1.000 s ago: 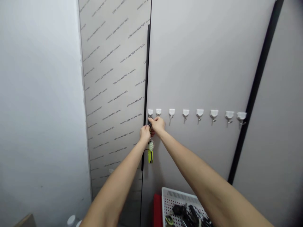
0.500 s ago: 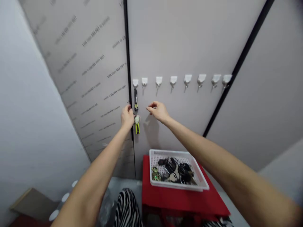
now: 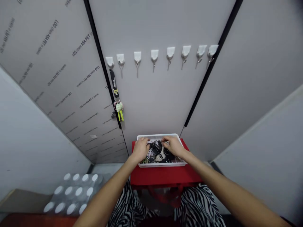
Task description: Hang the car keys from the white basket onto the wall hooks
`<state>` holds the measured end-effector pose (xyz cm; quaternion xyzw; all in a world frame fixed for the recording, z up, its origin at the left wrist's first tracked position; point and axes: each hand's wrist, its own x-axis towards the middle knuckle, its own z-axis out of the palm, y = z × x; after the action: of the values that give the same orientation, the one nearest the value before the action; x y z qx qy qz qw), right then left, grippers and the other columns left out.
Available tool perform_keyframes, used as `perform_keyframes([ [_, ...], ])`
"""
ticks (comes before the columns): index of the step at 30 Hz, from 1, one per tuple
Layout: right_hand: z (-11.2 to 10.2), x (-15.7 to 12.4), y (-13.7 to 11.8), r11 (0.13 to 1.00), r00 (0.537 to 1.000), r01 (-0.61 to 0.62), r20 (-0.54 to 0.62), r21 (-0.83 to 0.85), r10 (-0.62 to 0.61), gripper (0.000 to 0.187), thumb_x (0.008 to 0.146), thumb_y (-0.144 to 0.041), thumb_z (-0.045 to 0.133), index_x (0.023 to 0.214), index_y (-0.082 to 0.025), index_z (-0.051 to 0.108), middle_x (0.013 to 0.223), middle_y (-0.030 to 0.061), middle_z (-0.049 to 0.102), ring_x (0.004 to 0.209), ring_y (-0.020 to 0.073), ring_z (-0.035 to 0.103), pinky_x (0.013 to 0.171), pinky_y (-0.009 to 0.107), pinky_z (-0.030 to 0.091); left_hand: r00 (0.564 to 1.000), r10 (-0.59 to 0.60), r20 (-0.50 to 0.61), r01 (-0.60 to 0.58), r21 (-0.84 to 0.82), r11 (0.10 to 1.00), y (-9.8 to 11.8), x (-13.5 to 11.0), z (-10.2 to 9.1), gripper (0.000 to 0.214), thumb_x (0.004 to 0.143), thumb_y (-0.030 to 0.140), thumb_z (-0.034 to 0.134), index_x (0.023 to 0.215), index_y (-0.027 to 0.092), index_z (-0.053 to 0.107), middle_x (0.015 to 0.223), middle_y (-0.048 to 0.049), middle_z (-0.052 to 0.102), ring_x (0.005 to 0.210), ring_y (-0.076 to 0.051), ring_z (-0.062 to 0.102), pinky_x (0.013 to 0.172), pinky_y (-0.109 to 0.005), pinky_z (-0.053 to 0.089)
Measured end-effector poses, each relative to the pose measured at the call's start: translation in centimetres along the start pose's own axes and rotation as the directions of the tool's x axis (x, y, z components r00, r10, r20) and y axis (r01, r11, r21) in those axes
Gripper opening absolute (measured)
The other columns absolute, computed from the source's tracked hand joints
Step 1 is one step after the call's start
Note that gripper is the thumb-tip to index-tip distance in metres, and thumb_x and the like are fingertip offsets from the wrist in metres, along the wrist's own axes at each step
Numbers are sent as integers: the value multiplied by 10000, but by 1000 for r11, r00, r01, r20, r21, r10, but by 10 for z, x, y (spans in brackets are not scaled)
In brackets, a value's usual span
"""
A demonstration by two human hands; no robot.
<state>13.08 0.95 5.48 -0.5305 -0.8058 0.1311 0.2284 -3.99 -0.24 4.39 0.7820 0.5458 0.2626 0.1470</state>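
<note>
1 white basket (image 3: 151, 137) w/ keys (image 3: 157, 154), L hand (image 3: 141, 150), R hand (image 3: 173, 145) in it.

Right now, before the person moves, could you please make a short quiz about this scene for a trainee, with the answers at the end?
1. How many white wall hooks are in the row?

2. Which hook holds the black lanyard? A: the leftmost. B: a middle one. C: the rightmost.

3. True or false: the left hand and the right hand are both at the white perforated basket, which stands on a red stand.

Key: 1. Eight. 2. A. 3. True.
</note>
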Motion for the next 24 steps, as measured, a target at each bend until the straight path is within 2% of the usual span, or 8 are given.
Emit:
perform_keyframes([
  [4,4,-8,-1,994,990,110,85,-10,-108,183,654,-239,426,753,-179,567,758,33,582,760,142,467,699,254,324,983,97,155,-110,75,991,2,-2,13,339,633,112,373,940,200,486,926,-61,504,886,-197,415,773,-331,291],
  [7,8,-13,-4,979,972,184,160,-84,-169,199,653,-262,436,786,-186,563,783,44,574,784,155,449,708,267,311,977,109,182,-131,112,985,4,-2,18,381,626,100,372,972,226,468,971,-53,468,915,-198,380,788,-332,270],
  [10,9,-16,-4,971,974,177,173,-160,-149,186,655,-269,432,760,-181,558,770,51,562,769,160,440,696,271,307,964,135,228,-165,118,979,6,0,21,338,654,123,361,935,249,501,991,-50,441,937,-200,348,806,-334,248],
  [17,5,-16,-5,962,979,142,175,-232,-102,115,644,-226,434,647,-171,534,706,47,536,727,153,431,668,258,300,896,331,296,-405,236,884,12,11,25,249,689,185,351,832,212,553,1053,-86,402,979,-234,313,852,-401,162],
  [20,4,-16,-4,962,979,149,171,-228,-111,103,643,-224,435,629,-170,521,701,42,533,723,149,431,662,255,298,871,364,331,-456,267,849,13,15,21,234,672,168,375,830,201,545,1070,-90,394,998,-237,304,858,-406,153],
  [24,0,-18,0,967,983,132,155,-219,-99,131,647,-249,436,572,-161,497,651,37,529,677,139,433,630,247,301,873,368,320,-460,294,837,13,16,6,249,652,135,392,862,185,518,1090,-99,378,1012,-239,298,845,-389,190],
])
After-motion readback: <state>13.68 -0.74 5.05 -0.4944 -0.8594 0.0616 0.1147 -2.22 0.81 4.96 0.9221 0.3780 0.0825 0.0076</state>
